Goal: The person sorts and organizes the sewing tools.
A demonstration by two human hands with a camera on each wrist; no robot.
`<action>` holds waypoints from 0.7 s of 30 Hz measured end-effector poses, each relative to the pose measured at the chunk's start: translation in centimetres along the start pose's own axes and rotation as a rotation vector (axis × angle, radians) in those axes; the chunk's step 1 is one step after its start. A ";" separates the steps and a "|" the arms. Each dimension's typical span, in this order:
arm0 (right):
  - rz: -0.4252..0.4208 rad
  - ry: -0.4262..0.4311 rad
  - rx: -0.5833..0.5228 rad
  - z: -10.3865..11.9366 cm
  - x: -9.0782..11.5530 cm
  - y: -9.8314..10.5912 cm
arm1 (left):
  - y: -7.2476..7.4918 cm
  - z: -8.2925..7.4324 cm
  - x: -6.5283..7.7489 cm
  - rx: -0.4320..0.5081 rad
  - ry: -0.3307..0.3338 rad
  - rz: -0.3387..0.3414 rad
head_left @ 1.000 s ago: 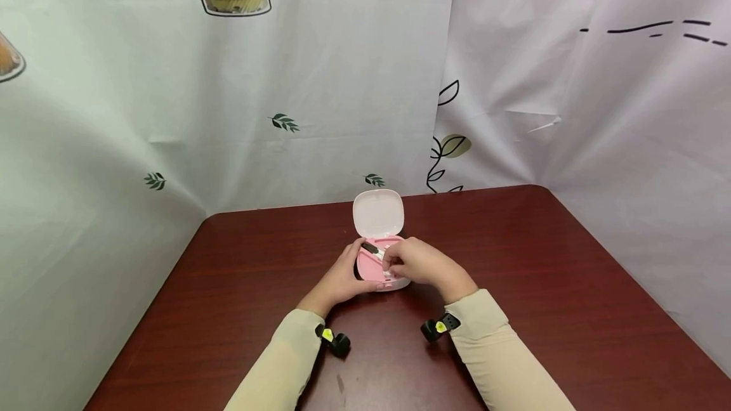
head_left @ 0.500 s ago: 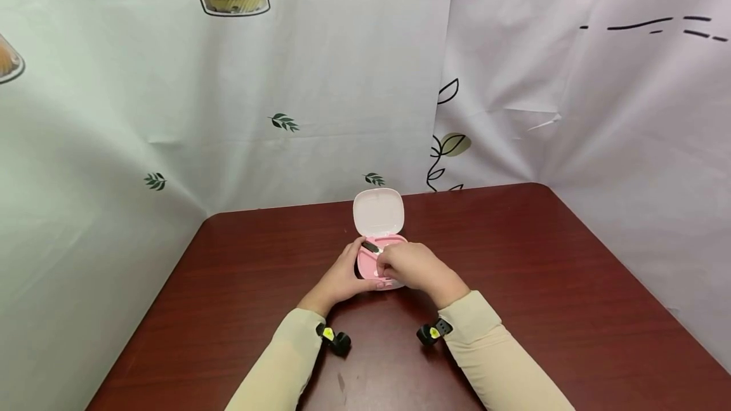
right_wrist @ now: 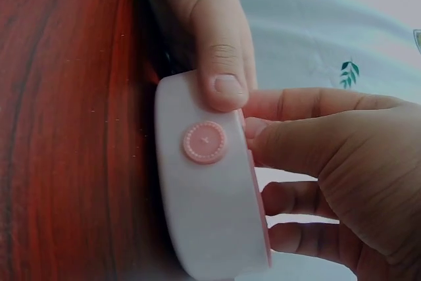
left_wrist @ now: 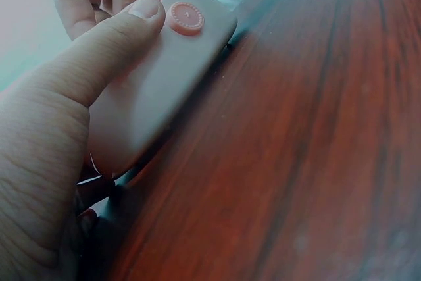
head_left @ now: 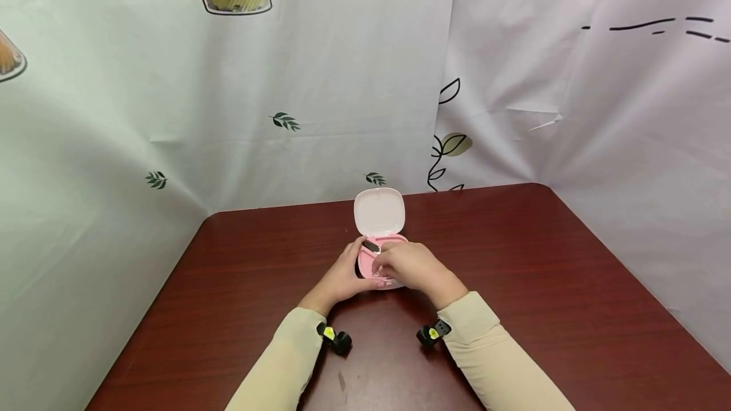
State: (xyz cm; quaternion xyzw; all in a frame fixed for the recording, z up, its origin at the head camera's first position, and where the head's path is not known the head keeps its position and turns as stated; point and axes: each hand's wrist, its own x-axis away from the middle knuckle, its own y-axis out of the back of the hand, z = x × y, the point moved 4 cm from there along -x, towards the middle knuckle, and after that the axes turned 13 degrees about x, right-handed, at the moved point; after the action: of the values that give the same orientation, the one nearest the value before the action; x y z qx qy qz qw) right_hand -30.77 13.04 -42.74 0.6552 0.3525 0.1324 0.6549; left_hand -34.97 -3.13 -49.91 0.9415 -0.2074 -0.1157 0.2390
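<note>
A small white case (head_left: 379, 211) with a pink inner tray (head_left: 368, 265) lies on the table, its lid raised and leaning back. My left hand (head_left: 339, 278) grips the case from the left, with the thumb along the front wall beside a round pink button (left_wrist: 187, 18). Bent over the tray, my right hand (head_left: 414, 265) has thumb and fingertips down inside near the front rim. In the right wrist view, its thumb and index finger (right_wrist: 289, 139) come together at the rim; whether they pinch something I cannot tell. A dark narrow piece (head_left: 371, 246) lies slanted across the tray's upper left.
The dark red wooden table (head_left: 274, 246) stretches out around the case. White cloth (head_left: 342, 68) with printed plants hangs behind and on both sides. A black wrist camera sits below each sleeve cuff.
My right hand has shifted left and slightly inward over the tray, covering the pale end of the dark piece. The left hand and the case stay in place.
</note>
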 end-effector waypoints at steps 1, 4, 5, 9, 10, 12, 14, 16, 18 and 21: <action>-0.006 0.005 0.000 0.1 0.0 0.0 | 0.0 0.0 0.0 -0.002 0.001 -0.001; -0.014 0.008 0.007 0.2 -0.1 -0.2 | 0.0 -0.1 0.0 0.000 -0.004 0.000; -0.015 0.005 0.010 0.2 -0.1 -0.3 | 0.0 -0.1 0.0 0.004 -0.008 0.000; -0.011 -0.018 0.022 0.3 -0.2 -0.5 | 0.0 -0.3 0.0 0.011 -0.015 -0.001; -0.008 -0.021 0.026 0.3 -0.3 -0.6 | 0.0 -0.3 0.0 0.010 -0.009 -0.001; -0.007 -0.016 0.032 0.3 -0.3 -0.7 | 0.0 -0.3 0.0 0.004 -0.006 0.000; -0.008 -0.009 0.038 0.3 -0.3 -0.7 | 0.0 -0.3 0.0 0.004 -0.013 -0.001; -0.010 0.000 0.043 0.3 -0.2 -0.6 | 0.0 -0.4 0.0 0.002 -0.012 0.001; -0.014 0.006 0.047 0.2 -0.2 -0.5 | 0.0 -0.4 0.1 0.004 -0.015 0.003; -0.009 0.003 0.047 0.2 -0.1 -0.4 | 0.0 -0.3 0.1 0.002 -0.006 0.003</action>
State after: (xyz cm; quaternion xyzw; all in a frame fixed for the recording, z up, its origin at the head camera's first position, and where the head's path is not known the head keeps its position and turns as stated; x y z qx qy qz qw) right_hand -30.81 12.74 -43.07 0.6686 0.3596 0.1222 0.6393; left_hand -34.81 -3.09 -49.64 0.9410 -0.2099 -0.1181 0.2378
